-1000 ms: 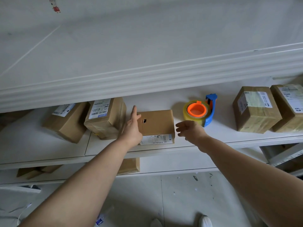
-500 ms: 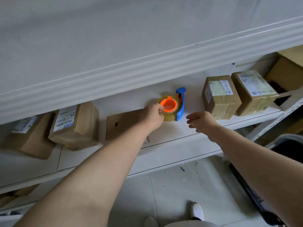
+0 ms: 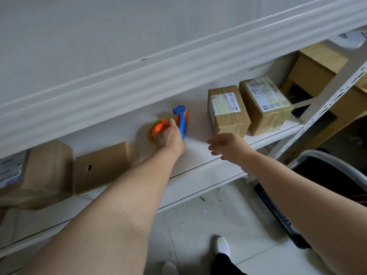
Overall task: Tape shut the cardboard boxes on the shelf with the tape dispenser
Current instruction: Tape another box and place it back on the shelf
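- Head camera view: your left hand [image 3: 169,136] is stretched far forward, arm nearly straight, fingers curled over the roll of the tape dispenser [image 3: 181,121], which sits on the white shelf [image 3: 196,149] between the boxes.
- Your right hand [image 3: 228,145] hovers above the shelf's front edge just right of the dispenser. Its fingers are loose and slightly bent, it holds nothing, and it is apart from the left hand.
- Dispenser: blue plastic frame, orange core, and a yellowish clear tape roll partly hidden under your fingers.
- Left of your left arm lies a plain brown cardboard box [image 3: 103,167], flat and unlabelled on top, with one small dark hole in its face.
- Further left, a blurred taped box [image 3: 43,171] carries a white printed label with blue; the writing cannot be read.
- Right of the dispenser, two small cardboard boxes [image 3: 228,112] [image 3: 265,105] stand side by side, wrapped in glossy clear tape. Each bears a white shipping label with fine print and a small square logo, too small to read.
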